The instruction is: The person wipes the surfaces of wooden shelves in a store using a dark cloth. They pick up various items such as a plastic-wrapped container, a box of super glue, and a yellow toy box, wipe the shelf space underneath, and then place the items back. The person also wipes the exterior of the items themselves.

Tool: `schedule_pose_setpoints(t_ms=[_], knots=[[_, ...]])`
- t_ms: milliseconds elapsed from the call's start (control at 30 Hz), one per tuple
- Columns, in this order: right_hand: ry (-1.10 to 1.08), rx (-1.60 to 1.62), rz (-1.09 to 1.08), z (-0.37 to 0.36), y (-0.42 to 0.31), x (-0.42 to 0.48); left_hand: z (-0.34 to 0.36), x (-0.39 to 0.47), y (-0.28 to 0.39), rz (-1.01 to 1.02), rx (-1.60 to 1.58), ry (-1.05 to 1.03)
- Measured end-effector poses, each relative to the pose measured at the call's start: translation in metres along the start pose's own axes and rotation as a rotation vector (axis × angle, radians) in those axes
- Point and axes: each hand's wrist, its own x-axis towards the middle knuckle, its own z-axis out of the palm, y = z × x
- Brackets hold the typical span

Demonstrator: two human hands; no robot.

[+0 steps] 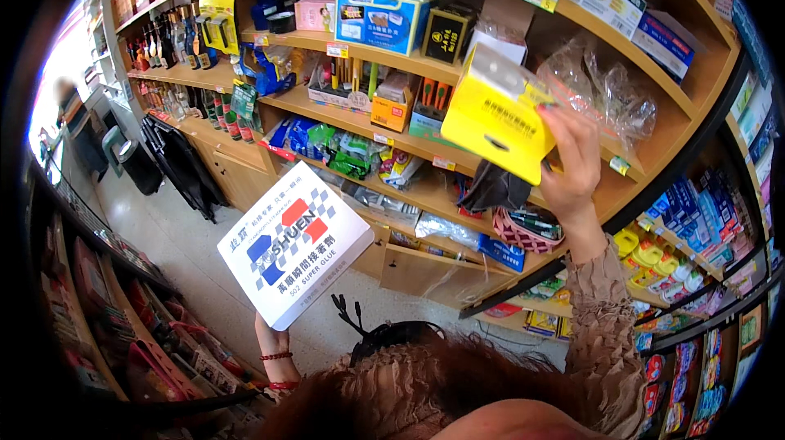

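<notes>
My right hand [570, 164] grips the edge of a yellow hanging card pack [500, 118], tilted in front of the wooden shelves. Small clear blisters show at the pack's upper end. My left hand [270, 329] is mostly hidden beneath a white box of super glue [297, 244], which it holds up with the printed face towards me. Behind the yellow pack stand a black box [449, 32] and an orange box [392, 102]. The two held things are apart.
Wooden shelves [380, 133] full of packaged goods curve ahead. Folded black umbrellas [184, 161] lean against a cabinet at left. A person [80, 121] stands far left. Another rack [122, 329] is at lower left, and yellow bottles [650, 256] fill a shelf at right.
</notes>
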Motion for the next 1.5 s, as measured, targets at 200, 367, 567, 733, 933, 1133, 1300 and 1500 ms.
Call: schedule_pose_setpoints(t_ms=[200, 367, 567, 733, 933, 1133, 1300, 1500], knots=[[0.063, -0.029, -0.120, 0.058, 0.043, 0.058, -0.001, 0.003, -0.006, 0.064, 0.019, 0.022], [0.105, -0.064, -0.077, 0.124, 0.062, 0.079, -0.009, 0.005, -0.008, 0.049, 0.037, 0.022], [0.158, -0.137, 0.106, 0.199, 0.095, 0.088, -0.002, -0.006, -0.002, 0.078, 0.089, 0.109], [0.152, 0.149, 0.280, 0.182, 0.059, 0.077, 0.001, -0.002, 0.004, 0.070, 0.168, 0.219], [0.165, 0.201, 0.425, 0.110, -0.020, -0.036, -0.016, -0.007, 0.010, 0.076, 0.164, 0.225], [-0.308, -0.341, 0.685, 0.001, 0.110, -0.185, 0.014, 0.002, 0.005, 0.079, 0.194, 0.245], [-0.953, -0.396, 0.552, -0.021, 0.204, -0.222, 0.012, 0.017, 0.000, 0.005, 0.171, 0.173], [-1.198, -0.252, 0.440, -0.022, 0.224, -0.204, 0.038, 0.022, -0.010, -0.021, 0.149, 0.140]])
